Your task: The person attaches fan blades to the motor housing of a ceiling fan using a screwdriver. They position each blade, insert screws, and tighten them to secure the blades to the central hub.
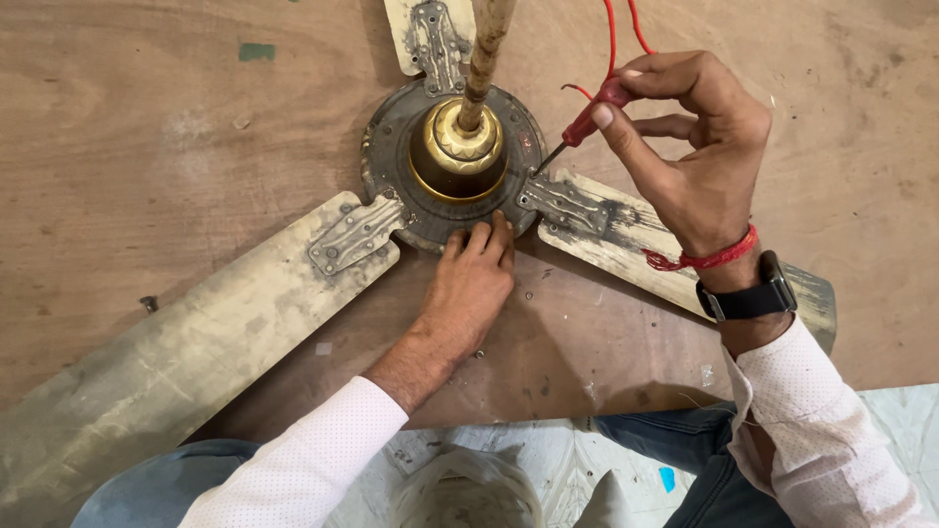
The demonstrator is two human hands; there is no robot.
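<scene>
Steadying a worn ceiling fan motor housing (391, 166) on the plywood board (147, 117) — left hand (469, 288) fingers pressing flat, right hand (699, 161) pinching a red-handled screwdriver (585, 125) — tip best kept square on the blade bracket (565, 200) screw.

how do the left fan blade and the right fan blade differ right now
The left fan blade lies fully in view and untouched; the right fan blade is largely hidden under the right hand and wrist. The left one looks paler, the right one darker near its bracket. Both are grimy and bolted to the hub.
</scene>
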